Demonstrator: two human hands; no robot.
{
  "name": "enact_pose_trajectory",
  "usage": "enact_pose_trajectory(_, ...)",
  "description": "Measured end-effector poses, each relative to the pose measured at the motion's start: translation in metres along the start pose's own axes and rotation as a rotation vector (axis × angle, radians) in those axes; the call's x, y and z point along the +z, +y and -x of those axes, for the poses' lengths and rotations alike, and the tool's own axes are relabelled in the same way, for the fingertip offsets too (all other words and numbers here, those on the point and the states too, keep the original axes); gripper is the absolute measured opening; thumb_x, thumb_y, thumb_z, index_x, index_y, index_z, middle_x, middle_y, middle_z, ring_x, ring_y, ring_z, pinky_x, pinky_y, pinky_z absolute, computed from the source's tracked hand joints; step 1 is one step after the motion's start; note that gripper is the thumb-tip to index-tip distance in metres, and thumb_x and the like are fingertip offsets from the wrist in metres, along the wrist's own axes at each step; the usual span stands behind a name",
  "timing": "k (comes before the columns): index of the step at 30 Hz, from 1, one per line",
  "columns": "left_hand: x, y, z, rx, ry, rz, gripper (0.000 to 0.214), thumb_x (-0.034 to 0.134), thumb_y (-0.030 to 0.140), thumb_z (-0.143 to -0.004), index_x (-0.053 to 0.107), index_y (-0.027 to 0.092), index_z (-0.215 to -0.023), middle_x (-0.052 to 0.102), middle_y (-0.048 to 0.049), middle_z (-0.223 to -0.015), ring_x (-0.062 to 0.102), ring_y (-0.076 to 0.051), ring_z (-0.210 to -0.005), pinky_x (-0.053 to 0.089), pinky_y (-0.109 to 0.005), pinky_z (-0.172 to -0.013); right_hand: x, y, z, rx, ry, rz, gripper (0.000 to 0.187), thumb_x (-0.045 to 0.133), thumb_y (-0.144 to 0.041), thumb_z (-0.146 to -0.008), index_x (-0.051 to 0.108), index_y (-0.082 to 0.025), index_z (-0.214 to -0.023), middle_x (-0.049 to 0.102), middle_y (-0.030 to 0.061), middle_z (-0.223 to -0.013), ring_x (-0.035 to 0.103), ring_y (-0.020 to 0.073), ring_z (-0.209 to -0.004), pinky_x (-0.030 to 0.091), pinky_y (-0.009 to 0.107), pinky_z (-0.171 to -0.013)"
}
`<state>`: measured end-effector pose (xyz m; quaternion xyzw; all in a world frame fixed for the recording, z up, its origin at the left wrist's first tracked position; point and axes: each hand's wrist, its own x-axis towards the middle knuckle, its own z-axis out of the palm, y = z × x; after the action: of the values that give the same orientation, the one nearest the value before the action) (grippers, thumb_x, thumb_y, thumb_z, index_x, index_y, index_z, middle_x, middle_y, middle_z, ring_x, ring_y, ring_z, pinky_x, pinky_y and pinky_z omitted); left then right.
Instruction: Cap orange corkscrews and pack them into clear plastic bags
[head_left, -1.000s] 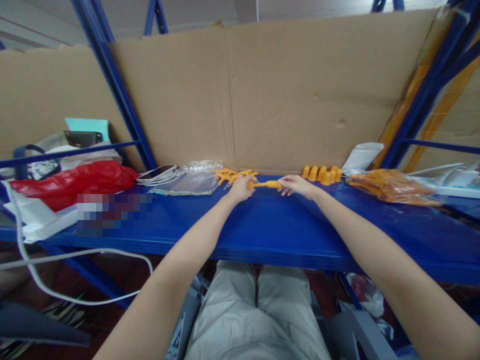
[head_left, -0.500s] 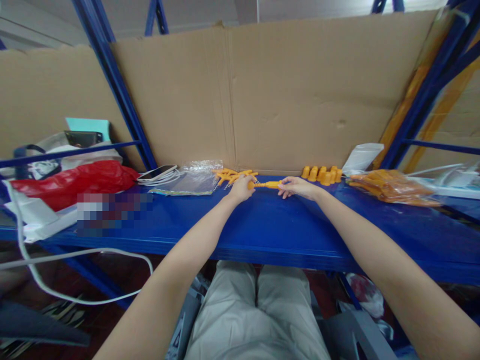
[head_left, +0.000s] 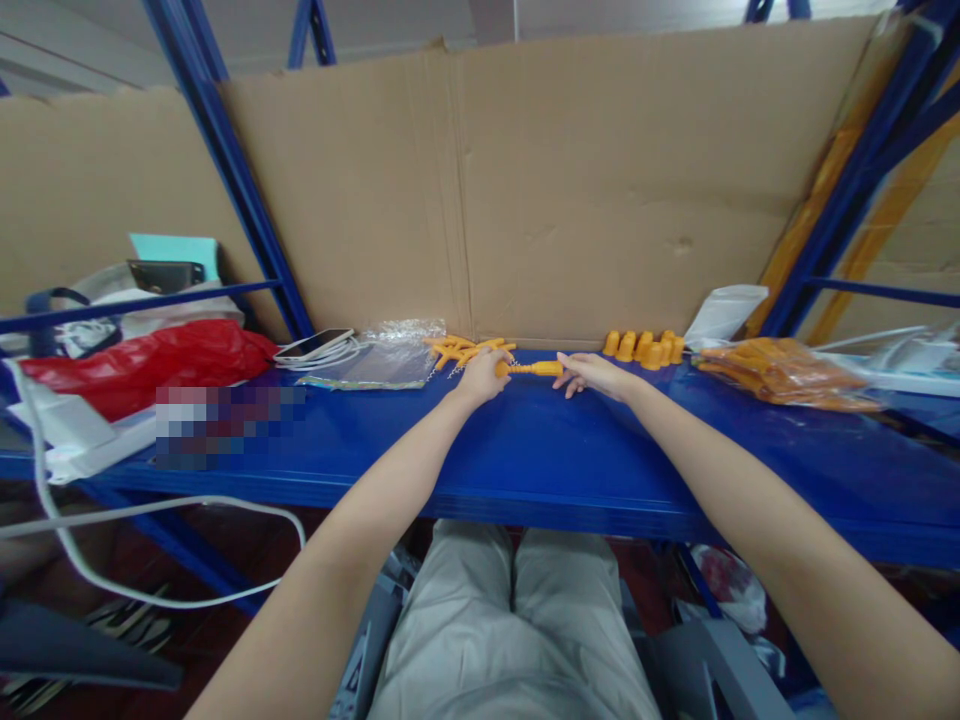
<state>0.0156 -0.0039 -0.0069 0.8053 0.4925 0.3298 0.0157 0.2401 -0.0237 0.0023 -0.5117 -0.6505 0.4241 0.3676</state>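
My left hand (head_left: 484,374) is closed around one end of an orange tool with a twisted, corkscrew-like shaft (head_left: 519,368), held level just above the blue shelf. On the shaft's right end sits a smooth orange sleeve (head_left: 547,368). The thumb and forefinger of my right hand (head_left: 589,373) pinch that sleeve's far end, while its other fingers hang loosely curled. Right behind my left hand lies a pile of orange pieces with thin metal spirals (head_left: 450,350). What my left fingers cover cannot be seen.
Orange caps (head_left: 646,348) stand in a cluster right of my hands, near a bag of orange parts (head_left: 780,368). Clear plastic bags (head_left: 390,362), a phone (head_left: 319,345) with white cable and a red bag (head_left: 157,365) lie leftward. A cardboard wall (head_left: 562,190) closes the back.
My right hand has shifted slightly on the orange sleeve, and more of the sleeve shows now. My left hand has stayed in place.
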Motion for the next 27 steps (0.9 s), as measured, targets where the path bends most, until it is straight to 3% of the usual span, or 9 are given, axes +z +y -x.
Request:
enact_pose_trajectory(2, -0.0001, 0.0, -0.0001, 0.005, -0.002, -0.005, 0.027, 0.068, 0.01, -0.07, 0.064, 0.017, -0.095, 0.062, -0.0098, -0.107, 0.057, -0.025, -0.109, 0.041, -0.039, -0.101, -0.0016, -0.0003, 0.0022, -0.009, -0.04, -0.036, 0.021, 0.058, -0.036, -0.089, 0.054, -0.017, -0.098, 0.073, 0.0081, -0.085, 0.063, 0.0105, -0.053, 0.042, 0.02, -0.048)
enact_pose_trajectory(5, -0.0004, -0.0001, -0.0006, 0.008, -0.002, -0.011, 0.027, 0.069, 0.011, -0.069, 0.064, 0.018, -0.095, 0.062, -0.0086, -0.106, 0.057, -0.024, -0.108, 0.041, -0.038, -0.101, -0.0036, 0.0, 0.0041, -0.011, -0.056, -0.065, 0.024, 0.067, -0.025, -0.082, 0.053, -0.018, -0.1, 0.074, 0.0056, -0.083, 0.063, 0.0097, -0.054, 0.041, 0.018, -0.047)
enact_pose_trajectory(8, -0.0008, 0.0001, -0.0008, 0.018, -0.004, 0.006, 0.028, 0.07, 0.01, -0.067, 0.064, 0.018, -0.094, 0.062, -0.0076, -0.106, 0.058, -0.023, -0.106, 0.042, -0.037, -0.1, -0.0028, 0.0006, 0.0027, -0.005, -0.049, -0.066, 0.016, 0.06, -0.031, -0.088, 0.055, -0.016, -0.087, 0.073, 0.0067, -0.075, 0.061, 0.0093, -0.05, 0.04, 0.019, -0.046)
enact_pose_trajectory(15, 0.0006, -0.0005, -0.0011, 0.059, 0.019, -0.019, 0.026, 0.07, 0.011, -0.068, 0.064, 0.018, -0.092, 0.064, -0.0053, -0.103, 0.059, -0.021, -0.103, 0.043, -0.037, -0.099, 0.001, -0.0005, -0.002, 0.06, -0.02, -0.014, 0.049, 0.04, -0.054, -0.092, 0.058, -0.013, -0.073, 0.067, 0.0097, -0.056, 0.054, 0.0109, -0.04, 0.035, 0.022, -0.039)
enact_pose_trajectory(19, 0.0017, -0.0019, -0.0022, 0.036, 0.017, -0.027, 0.026, 0.07, 0.011, -0.068, 0.065, 0.019, -0.092, 0.064, -0.0052, -0.101, 0.06, -0.021, -0.1, 0.044, -0.037, -0.097, -0.0016, 0.0018, -0.0007, 0.002, -0.084, -0.063, 0.032, 0.055, -0.047, -0.088, 0.059, -0.015, -0.089, 0.071, 0.0068, -0.068, 0.059, 0.0112, -0.048, 0.037, 0.021, -0.042)
enact_pose_trajectory(22, 0.0026, -0.003, -0.0023, 0.051, 0.023, -0.026, 0.026, 0.071, 0.011, -0.067, 0.064, 0.018, -0.092, 0.062, -0.0054, -0.1, 0.059, -0.021, -0.101, 0.045, -0.037, -0.096, -0.0027, 0.0051, -0.0012, -0.057, -0.062, -0.044, 0.021, 0.066, -0.034, -0.083, 0.058, -0.017, -0.091, 0.071, 0.0037, -0.07, 0.057, 0.0098, -0.049, 0.036, 0.02, -0.043)
enact_pose_trajectory(27, 0.004, -0.0045, -0.0014, 0.071, 0.025, -0.028, 0.029, 0.072, 0.011, -0.067, 0.063, 0.018, -0.093, 0.06, -0.0046, -0.097, 0.059, -0.02, -0.096, 0.047, -0.038, -0.092, -0.0017, 0.0066, -0.0042, -0.05, -0.054, 0.004, 0.032, 0.057, -0.045, -0.087, 0.06, -0.014, -0.077, 0.066, 0.0058, -0.059, 0.051, 0.0088, -0.043, 0.034, 0.022, -0.042)
